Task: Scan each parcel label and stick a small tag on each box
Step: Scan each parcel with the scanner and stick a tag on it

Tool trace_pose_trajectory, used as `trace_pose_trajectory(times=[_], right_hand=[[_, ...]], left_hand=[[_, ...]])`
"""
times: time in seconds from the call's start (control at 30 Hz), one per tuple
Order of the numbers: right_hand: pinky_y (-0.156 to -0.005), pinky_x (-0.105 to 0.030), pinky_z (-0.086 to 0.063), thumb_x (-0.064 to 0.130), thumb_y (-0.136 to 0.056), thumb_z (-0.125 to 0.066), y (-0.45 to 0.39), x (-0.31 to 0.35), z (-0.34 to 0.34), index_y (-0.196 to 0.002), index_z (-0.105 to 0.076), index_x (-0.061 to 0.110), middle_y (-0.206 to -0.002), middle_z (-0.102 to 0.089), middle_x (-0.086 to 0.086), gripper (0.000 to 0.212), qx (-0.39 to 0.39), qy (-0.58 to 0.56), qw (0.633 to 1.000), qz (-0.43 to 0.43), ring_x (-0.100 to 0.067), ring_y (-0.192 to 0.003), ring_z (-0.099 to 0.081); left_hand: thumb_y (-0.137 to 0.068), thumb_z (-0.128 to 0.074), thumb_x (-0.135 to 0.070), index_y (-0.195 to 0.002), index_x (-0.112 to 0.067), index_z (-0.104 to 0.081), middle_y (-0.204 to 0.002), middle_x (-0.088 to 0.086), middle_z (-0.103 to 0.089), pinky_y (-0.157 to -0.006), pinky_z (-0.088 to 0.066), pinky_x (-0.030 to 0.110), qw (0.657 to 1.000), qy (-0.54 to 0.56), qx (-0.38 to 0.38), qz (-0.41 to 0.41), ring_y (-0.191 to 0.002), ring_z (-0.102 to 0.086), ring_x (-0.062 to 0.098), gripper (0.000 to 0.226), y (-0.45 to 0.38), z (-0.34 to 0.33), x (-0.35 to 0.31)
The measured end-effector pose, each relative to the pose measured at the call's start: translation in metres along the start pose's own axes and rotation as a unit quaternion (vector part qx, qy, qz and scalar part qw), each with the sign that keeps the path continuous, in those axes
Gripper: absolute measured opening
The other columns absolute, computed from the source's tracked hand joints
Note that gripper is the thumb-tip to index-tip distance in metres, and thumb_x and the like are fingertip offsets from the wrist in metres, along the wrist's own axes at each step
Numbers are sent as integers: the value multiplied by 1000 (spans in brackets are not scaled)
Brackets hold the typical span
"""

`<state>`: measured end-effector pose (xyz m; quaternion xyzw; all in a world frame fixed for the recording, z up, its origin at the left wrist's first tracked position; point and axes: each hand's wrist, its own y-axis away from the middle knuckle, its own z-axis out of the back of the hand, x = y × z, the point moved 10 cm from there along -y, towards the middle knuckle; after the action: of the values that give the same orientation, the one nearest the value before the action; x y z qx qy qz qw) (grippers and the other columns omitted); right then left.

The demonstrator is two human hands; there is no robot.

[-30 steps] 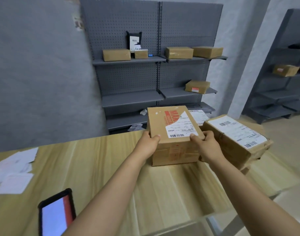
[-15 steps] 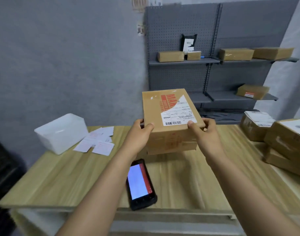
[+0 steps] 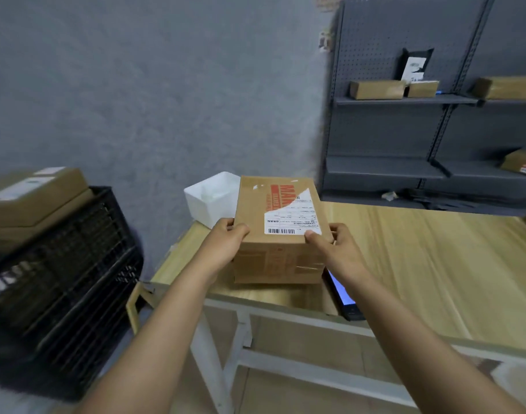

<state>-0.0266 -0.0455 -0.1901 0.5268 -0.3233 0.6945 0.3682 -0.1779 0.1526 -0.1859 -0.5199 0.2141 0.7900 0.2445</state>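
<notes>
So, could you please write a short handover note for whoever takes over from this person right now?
Left hand and right hand both grip the brown cardboard parcel with red print and a white barcode label, one at each side, above the left end of the light wooden table.
The black handheld scanner with a lit screen lies on the table, partly hidden beneath the parcel.
A white plastic tub stands behind the parcel; a black crate with brown boxes sits left.
Done: cannot tell; no small tag shows on this parcel.
Left: scan its label, stick a tag.

Grey wall (image 3: 151, 85), dark metal shelving (image 3: 405, 162), pale wooden table (image 3: 435, 264).
</notes>
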Motion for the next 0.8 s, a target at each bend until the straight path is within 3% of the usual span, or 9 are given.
trace_pose_trajectory(times=[0.17, 0.3, 0.4, 0.6, 0.8], right_hand=[[-73, -26, -50, 41, -87, -64, 11, -5, -20, -126, -45, 14, -117, -57, 0, 51, 24, 57, 998, -7, -17, -101, -59], [-60, -17, -45, 41, -86, -65, 11, -6, -27, -121, -45, 16, -109, -56, 5, 48, 47, 71, 996, -5, -5, -87, -57], [-58, -16, -42, 41, -86, -66, 8, -7, -28, -119, -44, 18, -115, -57, 1, 46, 55, 70, 996, -5, -4, -88, -58], [-68, -18, -47, 43, -88, -62, 9, -16, -33, -127, -40, 19, -128, -54, -3, 52, 72, 47, 996, -14, -15, -105, -58], [-65, -18, -46, 45, -87, -63, 9, -22, -35, -127, -38, 24, -129, -53, -1, 52, 73, 40, 996, -22, -16, -107, -57]], left_hand=[[-90, -51, -35, -121, -25, -49, -90, -13, -63, -63, -47, 29, 1000, -1, 12, 28, -81, -62, 10, 33, 7, 8, 20], [-87, -59, -49, -134, -24, -41, -119, -8, -62, -86, -50, 35, 997, -34, 44, 48, -104, -61, 16, 56, 11, 5, 34], [-86, -62, -49, -136, -21, -38, -128, -4, -58, -98, -47, 42, 996, -40, 51, 68, -110, -58, 19, 62, 10, 4, 41], [-88, -62, -46, -135, -23, -34, -128, -3, -57, -99, -46, 45, 993, -46, 49, 96, -111, -57, 21, 60, 7, 4, 45], [-89, -61, -43, -134, -23, -33, -125, -2, -57, -97, -48, 45, 991, -36, 57, 115, -108, -58, 22, 57, 8, 3, 48]])
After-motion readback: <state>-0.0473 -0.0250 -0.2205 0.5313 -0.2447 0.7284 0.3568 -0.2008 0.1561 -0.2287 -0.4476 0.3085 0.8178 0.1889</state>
